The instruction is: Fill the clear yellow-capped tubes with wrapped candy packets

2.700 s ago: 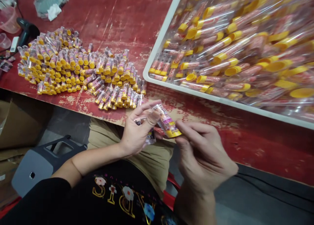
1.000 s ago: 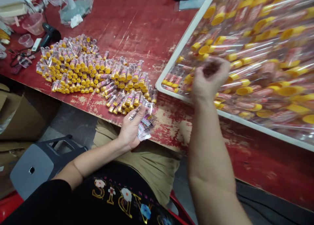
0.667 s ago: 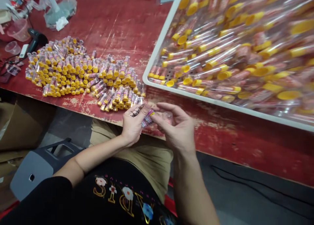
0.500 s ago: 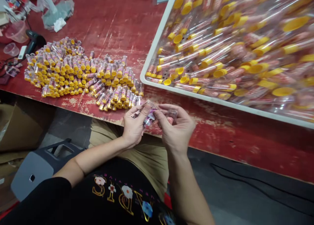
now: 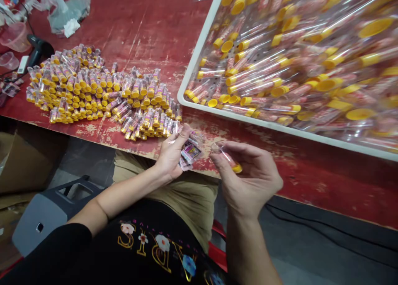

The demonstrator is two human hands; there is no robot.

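My left hand [image 5: 169,157] grips several flat, printed plastic sleeves [image 5: 190,153], purple and clear, between thumb and fingers over the table's front edge. To its right, my right hand [image 5: 253,175] pinches a small clear tube [image 5: 228,157] with pink contents and a yellow cap. The tube tilts, its cap end down toward the palm; it is apart from the sleeves. On the table left of my hands lies a pile of sleeved yellow-capped tubes [image 5: 93,88]. A white tray [image 5: 280,129] full of tubes like the one I hold stands at the right.
The red table [image 5: 149,36] has a worn front edge. At its back left are a black hair dryer [image 5: 39,48], pink plastic cups [image 5: 17,37] and a plastic bag [image 5: 70,11]. Below stand a grey-blue case [image 5: 46,218] and a cardboard box [image 5: 31,156]. Black cables [image 5: 311,227] run across the floor.
My hands were together at the sleeves. The right hand has moved right and down with the tube, away from the left, which keeps hold of the sleeves.
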